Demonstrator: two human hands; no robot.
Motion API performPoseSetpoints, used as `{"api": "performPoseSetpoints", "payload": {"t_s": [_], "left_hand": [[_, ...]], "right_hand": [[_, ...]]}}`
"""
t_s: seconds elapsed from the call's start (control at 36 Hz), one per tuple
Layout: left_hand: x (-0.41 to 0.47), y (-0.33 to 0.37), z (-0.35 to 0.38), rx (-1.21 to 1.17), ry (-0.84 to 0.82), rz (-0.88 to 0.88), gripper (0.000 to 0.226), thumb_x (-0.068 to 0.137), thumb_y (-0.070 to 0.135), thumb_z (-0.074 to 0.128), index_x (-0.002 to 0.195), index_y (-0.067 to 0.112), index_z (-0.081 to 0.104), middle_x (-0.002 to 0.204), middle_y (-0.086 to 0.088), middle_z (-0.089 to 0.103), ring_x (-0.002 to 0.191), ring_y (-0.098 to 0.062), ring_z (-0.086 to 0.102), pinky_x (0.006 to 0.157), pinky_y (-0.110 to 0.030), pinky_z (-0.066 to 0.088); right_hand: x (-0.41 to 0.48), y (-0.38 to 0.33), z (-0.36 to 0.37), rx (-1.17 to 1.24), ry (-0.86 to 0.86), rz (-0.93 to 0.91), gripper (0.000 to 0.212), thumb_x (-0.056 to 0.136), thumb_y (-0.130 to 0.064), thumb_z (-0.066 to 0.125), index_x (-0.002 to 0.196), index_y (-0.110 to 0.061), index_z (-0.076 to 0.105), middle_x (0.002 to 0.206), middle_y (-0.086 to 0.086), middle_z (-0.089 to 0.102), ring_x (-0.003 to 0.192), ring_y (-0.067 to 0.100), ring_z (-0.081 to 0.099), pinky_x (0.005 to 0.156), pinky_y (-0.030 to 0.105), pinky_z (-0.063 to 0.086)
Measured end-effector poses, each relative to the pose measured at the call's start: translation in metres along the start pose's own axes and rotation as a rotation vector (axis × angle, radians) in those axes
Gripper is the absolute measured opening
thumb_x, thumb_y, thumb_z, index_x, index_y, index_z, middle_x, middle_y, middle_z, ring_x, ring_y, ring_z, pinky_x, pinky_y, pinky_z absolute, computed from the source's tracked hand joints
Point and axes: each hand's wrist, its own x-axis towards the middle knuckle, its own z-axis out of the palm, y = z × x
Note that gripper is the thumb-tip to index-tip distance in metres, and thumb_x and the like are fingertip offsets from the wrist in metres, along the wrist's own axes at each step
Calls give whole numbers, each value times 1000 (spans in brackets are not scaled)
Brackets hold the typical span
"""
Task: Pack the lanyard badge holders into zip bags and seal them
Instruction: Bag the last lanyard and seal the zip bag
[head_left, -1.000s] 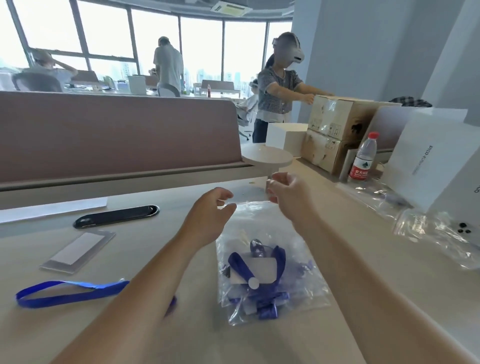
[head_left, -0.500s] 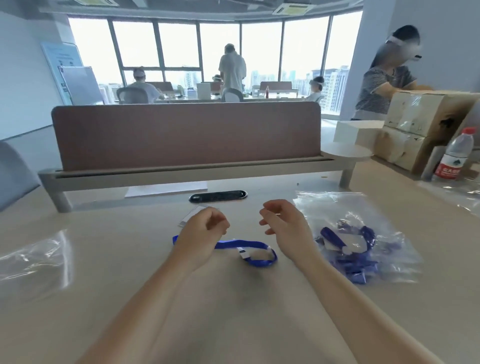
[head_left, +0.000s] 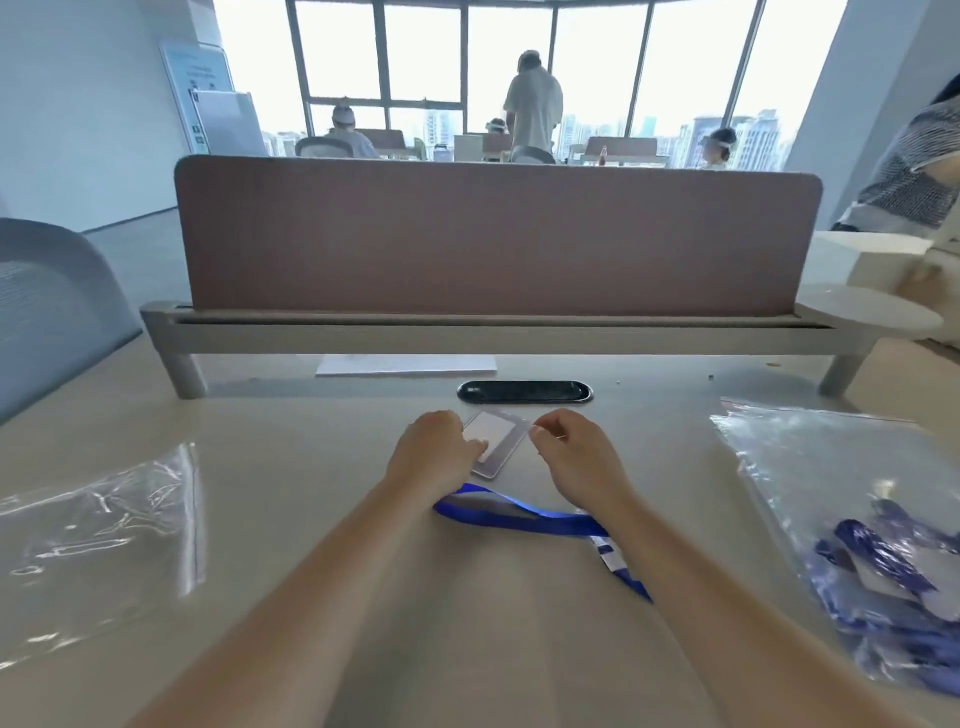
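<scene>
Obscured: my left hand (head_left: 431, 453), thumb on the badge holder (head_left: 496, 439) at 12 o'clock, and my right hand (head_left: 574, 460), curled at its corner; whether either grips, I cannot tell; filled zip bag (head_left: 831, 493) at 4 o'clock, cut by frame. Beige desk (head_left: 311, 467), brown divider (head_left: 493, 239) beyond, empty zip bag (head_left: 93, 530) at 9 o'clock. Hands formerly above the blue lanyard (head_left: 545, 521), now past it.

Items counted on the table (head_left: 311, 493):
- Badge holder (head_left: 496, 441): one, loose.
- Blue lanyard (head_left: 519, 514): one, loose.
- Zip bags: two, being one empty zip bag (head_left: 98, 540) and one filled zip bag (head_left: 831, 504); its contents cannot be counted.
- Paper sheet (head_left: 405, 365): one.
- Hands: two, the left hand (head_left: 431, 452) and the right hand (head_left: 571, 457).
</scene>
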Motion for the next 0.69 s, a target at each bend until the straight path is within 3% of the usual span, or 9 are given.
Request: {"api": "performPoseSetpoints", "payload": {"t_s": [0.06,0.08,0.19,0.36,0.47,0.56,0.61,0.69], "left_hand": [[13,-1,8,78,9,-27,43,89,52,62,83,10,58,104,-11,65,93,-28,58,72,-31,41],[18,0,12,123,12,-41,49,87,59,62,81,11,56,102,-10,62,96,-29,57,74,-32,42],[31,4,22,272,13,-59,70,74,74,65,102,10,65,111,-10,58,106,-28,54,86,-34,47],[39,10,23,315,-80,-141,72,65,72,75,103,11,65,110,-9,64,102,-28,59,84,-34,48],[34,10,22,283,-135,-202,92,60,77,74,121,10,60,124,-10,60,114,-30,57,93,-36,48],[25,11,20,214,-138,-202,106,60,73,78,134,5,46,134,-13,54,124,-32,50,99,-38,46],[18,12,17,87,-141,-185,101,66,59,83,135,3,36,130,-15,57,121,-33,53,95,-38,46],[5,7,7,-163,-98,-115,59,80,30,80,120,8,42,114,-11,62,96,-27,58,78,-35,44]], "right_hand": [[16,2,7,-50,9,-15,10,97,-31,54,97,-25,62,91,-10,64,82,14,58,69,27,39],[23,3,10,-62,12,-16,11,97,-30,53,98,-25,63,92,-10,64,83,13,58,69,27,38],[41,3,19,-70,-2,-7,18,96,-27,53,107,-22,67,101,-7,67,90,15,60,73,27,41],[44,4,17,-49,19,-30,16,97,-26,52,104,-23,67,94,-11,64,87,10,59,72,25,43],[37,5,11,-27,52,-22,13,96,-26,53,97,-26,65,88,-13,64,79,4,57,62,19,40],[25,4,7,-21,61,-10,13,95,-27,53,95,-24,66,87,-11,65,78,9,59,62,23,40],[14,2,4,-23,52,-8,13,96,-28,53,95,-24,66,87,-10,65,78,9,59,62,24,41],[-5,0,-4,-20,33,-9,12,96,-29,52,94,-26,64,85,-13,65,75,6,59,61,22,41]]}}
